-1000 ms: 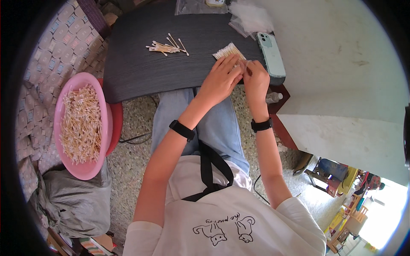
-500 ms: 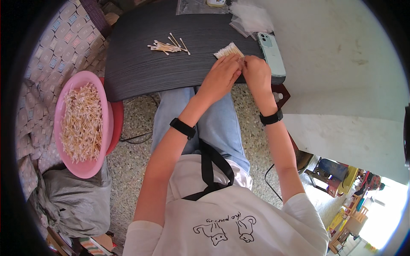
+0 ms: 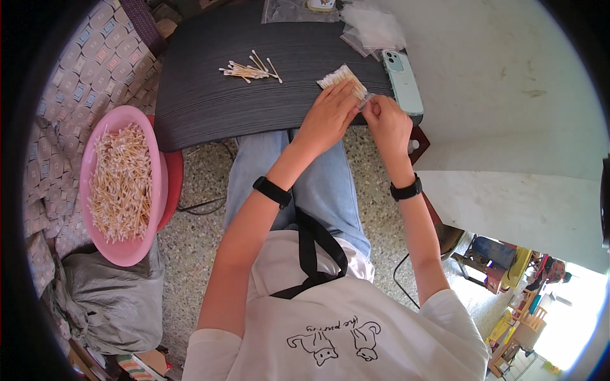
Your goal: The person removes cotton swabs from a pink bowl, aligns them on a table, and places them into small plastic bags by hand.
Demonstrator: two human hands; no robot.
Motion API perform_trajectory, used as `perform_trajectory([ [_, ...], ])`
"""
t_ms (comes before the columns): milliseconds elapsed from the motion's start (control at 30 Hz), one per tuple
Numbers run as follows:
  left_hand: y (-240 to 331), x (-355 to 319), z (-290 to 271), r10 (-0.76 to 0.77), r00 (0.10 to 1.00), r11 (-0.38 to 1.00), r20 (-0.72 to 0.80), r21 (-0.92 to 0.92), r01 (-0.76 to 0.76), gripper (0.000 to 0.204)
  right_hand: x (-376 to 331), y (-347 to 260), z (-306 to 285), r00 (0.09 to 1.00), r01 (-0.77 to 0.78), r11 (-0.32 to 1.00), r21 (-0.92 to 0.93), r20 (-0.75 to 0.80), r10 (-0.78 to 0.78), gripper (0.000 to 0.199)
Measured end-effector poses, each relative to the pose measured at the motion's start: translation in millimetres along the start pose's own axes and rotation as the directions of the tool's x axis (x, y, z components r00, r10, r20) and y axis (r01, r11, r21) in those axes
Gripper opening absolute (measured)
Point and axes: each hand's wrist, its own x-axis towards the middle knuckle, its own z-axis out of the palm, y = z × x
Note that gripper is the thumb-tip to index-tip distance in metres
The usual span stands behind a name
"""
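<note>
The left hand (image 3: 332, 117) lies palm down with its fingers stretched over a clear packet of cotton swabs (image 3: 343, 75), flat on the dark bench (image 3: 197, 95); whether its thumb also grips the plastic, I cannot tell. The white tips fan out just ahead of those fingers. Close beside it, the right hand (image 3: 389, 124) is curled, thumb and forefinger pinching the packet's clear end (image 3: 366, 100). Each wrist behind the hands wears a black band.

Just right of the right hand and a little ahead lies a pale green phone (image 3: 405, 86), along the bench's edge. To the right of that hand's wrist, below the bench top, a small bottle (image 3: 413, 145) partly shows.

Ahead and left of the left hand, apart from it, is a small heap of loose swabs (image 3: 248, 70). Farther ahead of the right hand are stacked clear bags (image 3: 376, 28), with another clear bag (image 3: 292, 10) to their left.

Well to the left of both hands, off the bench, stands a pink basin (image 3: 128, 254) full of swabs.
</note>
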Motion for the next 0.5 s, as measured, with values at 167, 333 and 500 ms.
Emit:
perform_trajectory([
  [167, 2.6, 0.0, 0.3, 0.013, 1.000, 1.000, -0.020, 0.010, -0.013, 0.022, -20.5, -4.6, -13.9, 0.970, -0.223, 0.951, 0.214, -0.047, 0.238, 0.010],
  [333, 2.5, -0.1, -1.5, 0.010, 1.000, 1.000, 0.009, 0.019, -0.010, 0.021, -26.0, -8.0, -6.8, 0.944, -0.285, 0.902, 0.326, -0.067, 0.322, 0.010],
  [500, 0.4, -0.7, -0.4, 0.012, 1.000, 1.000, -0.013, -0.008, -0.012, 0.021, -22.5, -13.8, 1.8, 0.915, -0.355, 0.863, 0.360, -0.056, 0.399, 0.011],
])
